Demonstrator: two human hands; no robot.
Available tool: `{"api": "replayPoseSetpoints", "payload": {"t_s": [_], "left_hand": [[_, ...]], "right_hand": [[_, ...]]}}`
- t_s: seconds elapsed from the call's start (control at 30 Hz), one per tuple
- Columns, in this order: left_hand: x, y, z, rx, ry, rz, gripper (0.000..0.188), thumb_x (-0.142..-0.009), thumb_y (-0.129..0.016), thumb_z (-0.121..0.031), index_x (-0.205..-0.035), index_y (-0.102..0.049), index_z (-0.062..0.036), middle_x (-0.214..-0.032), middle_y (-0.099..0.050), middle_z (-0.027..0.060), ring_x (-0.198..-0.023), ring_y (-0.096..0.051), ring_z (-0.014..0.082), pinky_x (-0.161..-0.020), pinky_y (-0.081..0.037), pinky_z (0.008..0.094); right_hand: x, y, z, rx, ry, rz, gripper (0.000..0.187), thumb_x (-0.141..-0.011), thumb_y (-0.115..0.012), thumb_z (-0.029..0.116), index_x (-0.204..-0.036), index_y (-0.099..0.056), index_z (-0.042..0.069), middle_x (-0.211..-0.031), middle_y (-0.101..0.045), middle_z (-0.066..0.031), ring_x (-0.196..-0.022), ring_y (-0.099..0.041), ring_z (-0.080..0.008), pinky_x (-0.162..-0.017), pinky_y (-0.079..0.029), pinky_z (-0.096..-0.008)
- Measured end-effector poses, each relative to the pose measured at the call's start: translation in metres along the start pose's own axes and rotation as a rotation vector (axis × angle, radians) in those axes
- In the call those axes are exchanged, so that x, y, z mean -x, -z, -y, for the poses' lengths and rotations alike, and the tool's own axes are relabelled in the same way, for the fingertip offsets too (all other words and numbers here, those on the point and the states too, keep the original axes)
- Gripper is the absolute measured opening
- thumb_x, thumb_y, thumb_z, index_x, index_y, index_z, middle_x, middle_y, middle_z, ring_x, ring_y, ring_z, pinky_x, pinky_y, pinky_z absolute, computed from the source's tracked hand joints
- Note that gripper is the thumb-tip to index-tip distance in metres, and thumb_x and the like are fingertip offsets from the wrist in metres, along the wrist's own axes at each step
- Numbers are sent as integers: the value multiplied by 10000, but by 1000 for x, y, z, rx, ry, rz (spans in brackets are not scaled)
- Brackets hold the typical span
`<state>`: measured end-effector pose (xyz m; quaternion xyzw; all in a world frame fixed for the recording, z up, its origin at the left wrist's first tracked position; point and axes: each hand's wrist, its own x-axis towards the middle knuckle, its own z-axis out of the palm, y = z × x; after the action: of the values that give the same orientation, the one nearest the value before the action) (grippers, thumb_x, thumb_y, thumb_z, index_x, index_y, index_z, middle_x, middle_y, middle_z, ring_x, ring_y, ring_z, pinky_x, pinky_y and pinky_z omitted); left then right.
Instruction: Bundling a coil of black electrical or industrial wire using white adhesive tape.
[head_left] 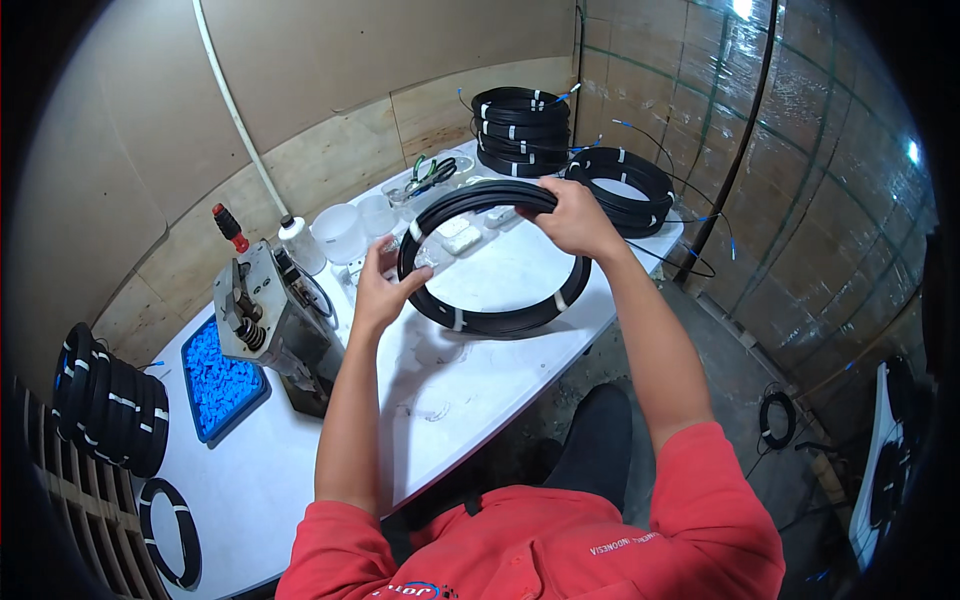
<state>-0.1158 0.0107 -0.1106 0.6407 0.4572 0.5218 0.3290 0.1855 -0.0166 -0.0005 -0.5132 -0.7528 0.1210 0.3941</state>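
Observation:
Between my two hands a coil of black cable, bound with white tape bands, is held up tilted over the white table. My right hand grips its upper right part, fingers wrapped round the cable. On the coil's left side my left hand holds it with the thumb in front and the fingers behind. Behind the coil, small white packets lie on the table, partly seen through its ring. To the right of my right hand rests another black cable coil with blue-tipped ends.
A metal hand press stands left of my left arm, beside a blue tray of small blue parts. Stacked coils stand at the back, more coils at the left. Clear tubs and a white bottle line the far edge.

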Motion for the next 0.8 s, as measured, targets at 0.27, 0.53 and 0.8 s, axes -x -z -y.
{"api": "replayPoseSetpoints", "payload": {"t_s": [0.27,0.53,0.8], "left_hand": [[-12,1,-39,246,5,137,385,-743,-791,-69,-1069,-600,6,-844,-638,11,-718,-557,91,-660,-437,249],[-26,2,-66,-158,130,313,259,-720,-824,-144,-810,-614,-22,-705,-518,-28,-668,-444,96,-605,-349,264],[-27,2,-60,-107,71,299,269,-727,-818,-141,-829,-592,-39,-733,-569,2,-683,-488,100,-638,-385,255]], "right_hand": [[24,-55,-68,-482,-297,-139,190,-905,-684,227,-917,-634,45,-663,-508,34,-598,-446,-75,-553,-366,-263],[28,-56,-78,-528,-346,-148,206,-911,-682,247,-949,-655,46,-645,-521,18,-582,-451,-83,-542,-361,-270],[27,-54,-78,-533,-313,-137,199,-903,-685,232,-936,-641,41,-650,-536,13,-589,-470,-84,-555,-380,-266]]}}
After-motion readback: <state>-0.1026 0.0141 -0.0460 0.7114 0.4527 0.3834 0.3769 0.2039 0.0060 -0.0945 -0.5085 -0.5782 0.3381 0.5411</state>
